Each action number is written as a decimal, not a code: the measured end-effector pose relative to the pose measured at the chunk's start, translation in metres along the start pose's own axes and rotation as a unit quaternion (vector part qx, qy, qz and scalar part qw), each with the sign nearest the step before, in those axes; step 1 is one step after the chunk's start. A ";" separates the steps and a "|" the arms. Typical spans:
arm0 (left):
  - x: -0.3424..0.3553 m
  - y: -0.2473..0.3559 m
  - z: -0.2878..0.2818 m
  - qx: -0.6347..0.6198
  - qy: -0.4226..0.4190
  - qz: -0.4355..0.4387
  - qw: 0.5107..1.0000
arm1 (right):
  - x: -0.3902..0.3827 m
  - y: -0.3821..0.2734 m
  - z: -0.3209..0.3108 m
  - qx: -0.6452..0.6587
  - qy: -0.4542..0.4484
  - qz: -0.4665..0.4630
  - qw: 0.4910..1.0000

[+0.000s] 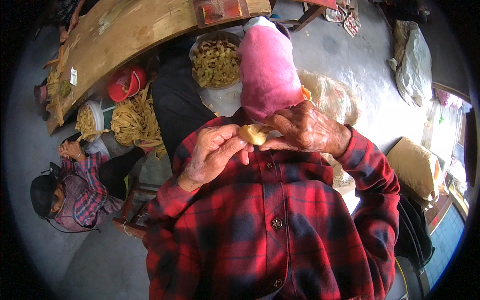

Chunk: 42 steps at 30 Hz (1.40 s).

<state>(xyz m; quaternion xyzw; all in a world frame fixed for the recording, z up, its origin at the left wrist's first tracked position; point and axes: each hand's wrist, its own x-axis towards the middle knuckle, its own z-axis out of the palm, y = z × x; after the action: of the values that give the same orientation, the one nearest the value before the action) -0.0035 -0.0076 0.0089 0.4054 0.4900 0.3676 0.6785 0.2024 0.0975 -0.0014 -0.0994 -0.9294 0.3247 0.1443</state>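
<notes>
The pale folded strip [254, 134] lies crosswise between the fingertips, its bulk pinched in the left hand [216, 150], its narrower end (partly hidden) held by the curled right hand [306, 128].

Beyond the left hand [214, 151], a basin [226, 86] holds strips [215, 62]; farther left, a bucket [118, 89] stands beside a heap [132, 120] (the worktop [150, 20] beyond them); a sack [414, 167] lies right.

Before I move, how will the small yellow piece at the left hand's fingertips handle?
The yellow piece is probably light: it is small, and the left hand pinches it with just fingertips. Its rounded outline suggests it might roll if set down.
</notes>
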 end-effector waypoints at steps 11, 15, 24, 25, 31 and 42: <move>-0.019 0.011 -0.021 -0.015 -0.029 0.021 0.999 | -0.012 0.011 -0.013 0.238 0.040 0.054 0.969; -0.022 0.011 -0.024 0.002 -0.041 0.040 0.998 | -0.008 0.007 -0.025 0.273 -0.027 0.119 0.954; 0.008 0.019 -0.017 0.312 -0.001 0.127 0.941 | -0.003 0.021 -0.011 0.286 -0.026 0.174 0.942; 0.015 0.018 -0.011 0.360 0.012 0.207 0.909 | -0.002 0.023 -0.010 0.276 -0.032 0.168 0.946; 0.022 0.010 -0.004 0.399 -0.057 0.211 0.891 | -0.003 0.020 -0.025 0.275 -0.109 0.192 0.936; 0.021 0.065 -0.071 0.413 0.067 0.100 0.903 | 0.046 0.034 -0.016 0.095 0.127 0.000 0.987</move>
<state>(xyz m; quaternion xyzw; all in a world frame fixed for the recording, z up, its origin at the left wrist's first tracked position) -0.0735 0.0510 0.0463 0.6708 0.5990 0.2245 0.3752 0.1677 0.1457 -0.0018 -0.1258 -0.8684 0.3966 0.2696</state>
